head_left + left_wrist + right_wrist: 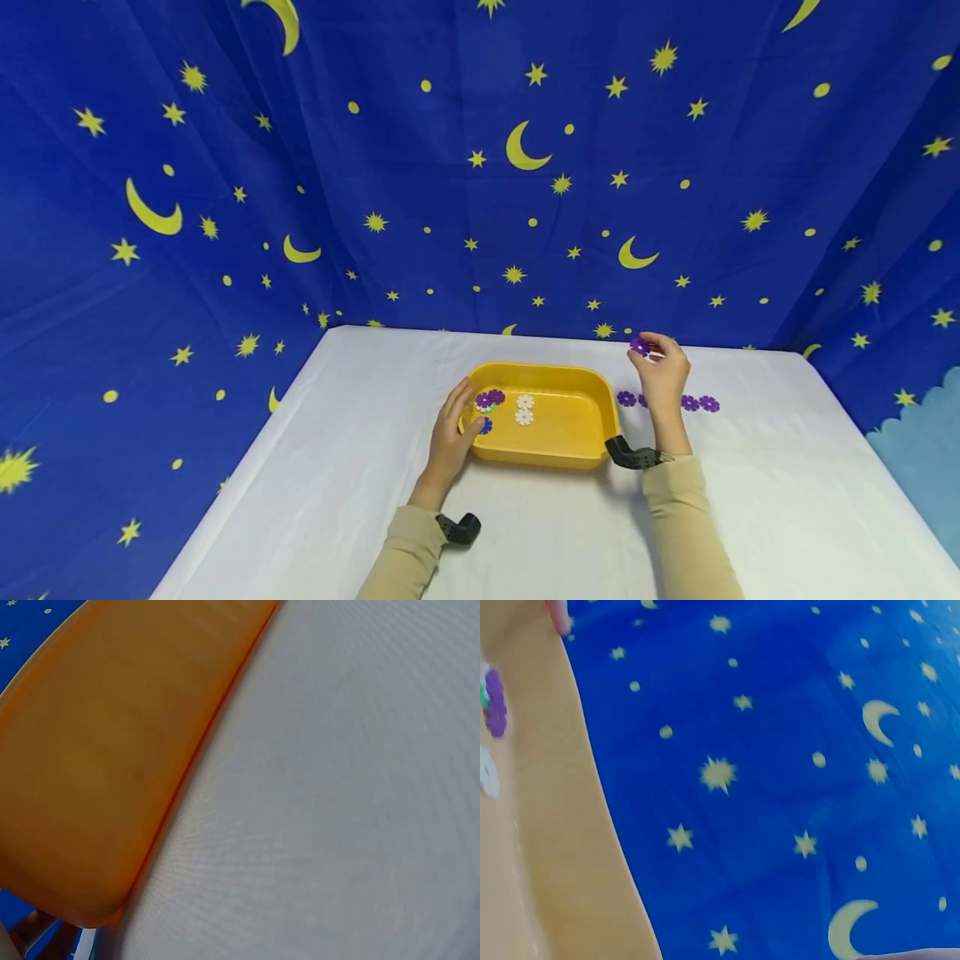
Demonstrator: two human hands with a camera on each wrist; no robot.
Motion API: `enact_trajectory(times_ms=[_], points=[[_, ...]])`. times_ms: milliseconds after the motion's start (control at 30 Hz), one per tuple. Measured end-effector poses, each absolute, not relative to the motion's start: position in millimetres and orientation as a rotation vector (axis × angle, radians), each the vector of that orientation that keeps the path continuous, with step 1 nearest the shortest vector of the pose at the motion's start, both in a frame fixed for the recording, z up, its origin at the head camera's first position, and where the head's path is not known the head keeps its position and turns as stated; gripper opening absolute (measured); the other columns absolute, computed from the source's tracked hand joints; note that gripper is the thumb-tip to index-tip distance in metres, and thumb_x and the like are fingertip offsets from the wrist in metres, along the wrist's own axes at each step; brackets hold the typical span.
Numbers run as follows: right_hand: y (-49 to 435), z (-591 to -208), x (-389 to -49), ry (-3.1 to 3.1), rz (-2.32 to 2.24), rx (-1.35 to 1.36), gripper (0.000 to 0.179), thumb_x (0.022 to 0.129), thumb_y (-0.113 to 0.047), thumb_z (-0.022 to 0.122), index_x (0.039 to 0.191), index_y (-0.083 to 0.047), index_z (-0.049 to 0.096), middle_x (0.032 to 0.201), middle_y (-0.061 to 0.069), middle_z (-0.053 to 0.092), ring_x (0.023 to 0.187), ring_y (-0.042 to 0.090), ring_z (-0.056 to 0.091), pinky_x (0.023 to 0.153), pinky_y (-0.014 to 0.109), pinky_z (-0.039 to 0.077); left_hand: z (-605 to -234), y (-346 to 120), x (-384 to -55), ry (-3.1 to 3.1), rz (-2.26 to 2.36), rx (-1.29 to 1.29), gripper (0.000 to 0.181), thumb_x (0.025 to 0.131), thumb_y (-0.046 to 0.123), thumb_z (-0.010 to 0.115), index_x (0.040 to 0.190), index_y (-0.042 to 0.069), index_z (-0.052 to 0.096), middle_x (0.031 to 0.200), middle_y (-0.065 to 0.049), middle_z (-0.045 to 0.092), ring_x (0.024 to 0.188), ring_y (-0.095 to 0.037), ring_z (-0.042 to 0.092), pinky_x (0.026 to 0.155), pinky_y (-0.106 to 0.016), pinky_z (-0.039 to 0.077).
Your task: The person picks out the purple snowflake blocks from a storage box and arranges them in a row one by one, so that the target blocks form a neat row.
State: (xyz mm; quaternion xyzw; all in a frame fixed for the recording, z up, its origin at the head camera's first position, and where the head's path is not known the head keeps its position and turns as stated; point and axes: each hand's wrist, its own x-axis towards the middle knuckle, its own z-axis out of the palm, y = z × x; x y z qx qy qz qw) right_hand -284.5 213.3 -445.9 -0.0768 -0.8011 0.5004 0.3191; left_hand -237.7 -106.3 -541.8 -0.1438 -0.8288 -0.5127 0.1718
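Observation:
In the head view my right hand (662,371) is raised over the table's far edge, pinching a purple flower-shaped disc (640,347) between thumb and fingers. Below it a row of purple flower discs (709,403) lies on the table, partly hidden by my right wrist. My left hand (450,437) grips the left end of a yellow plastic tub (555,457), thumb over the rim and fingers along the outside. Inside the tub are two white discs (524,417), a blue disc (486,426) beside my left thumb, and overlapping purple discs (497,397) with white and green ones under them.
The tub stands on a white-covered table (300,467). A blue curtain (420,167) with yellow moons and stars hangs behind and at the sides. Black cameras are strapped to both wrists; the right one (630,454) overlaps the tub's front right corner in the head view.

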Motion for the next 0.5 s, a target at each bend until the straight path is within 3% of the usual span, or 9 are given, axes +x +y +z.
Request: enact_trajectory(times_ms=[167,267,367,500], points=[[234.1,-450.7,-284.4,-2.062,1.318,-0.306,0.032,0.080,0.002,0.069,0.110,0.010,0.064,0.109,0.028,0.063,0.099,0.035,0.059,0.081,0.027,0.045,-543.7,-106.3,-238.9,-2.341,-1.450,-0.415,0.052,0.088,0.016,0.059,0.137,0.002,0.048,0.154,-0.007,0.035,0.137,-0.034,0.038,0.112,-0.060,0.027],[246.6,-452.7,-283.0,-2.031,1.342,-0.403,0.033,0.079,0.002,0.069,0.110,0.010,0.064,0.112,0.028,0.064,0.097,0.033,0.060,0.073,0.014,0.042,-544.2,-106.2,-239.4,-2.331,-1.449,-0.423,0.052,0.087,0.015,0.058,0.136,0.002,0.049,0.153,-0.007,0.036,0.137,-0.035,0.038,0.112,-0.060,0.027],[260.1,-456.9,-282.3,-2.021,1.335,-0.515,0.034,0.078,0.000,0.070,0.111,0.006,0.065,0.113,0.023,0.065,0.086,0.017,0.060,0.063,0.002,0.036,-544.4,-106.3,-240.0,-2.319,-1.451,-0.433,0.052,0.086,0.013,0.059,0.136,0.001,0.049,0.153,-0.007,0.036,0.135,-0.036,0.040,0.111,-0.060,0.028],[276.9,-464.5,-281.7,-2.003,1.315,-0.622,0.034,0.078,-0.002,0.071,0.111,0.003,0.067,0.113,0.019,0.065,0.068,-0.009,0.047,0.059,0.000,0.034,-544.4,-106.3,-239.6,-2.311,-1.448,-0.441,0.052,0.086,0.013,0.059,0.136,0.001,0.049,0.153,-0.007,0.036,0.133,-0.036,0.043,0.110,-0.060,0.030]])
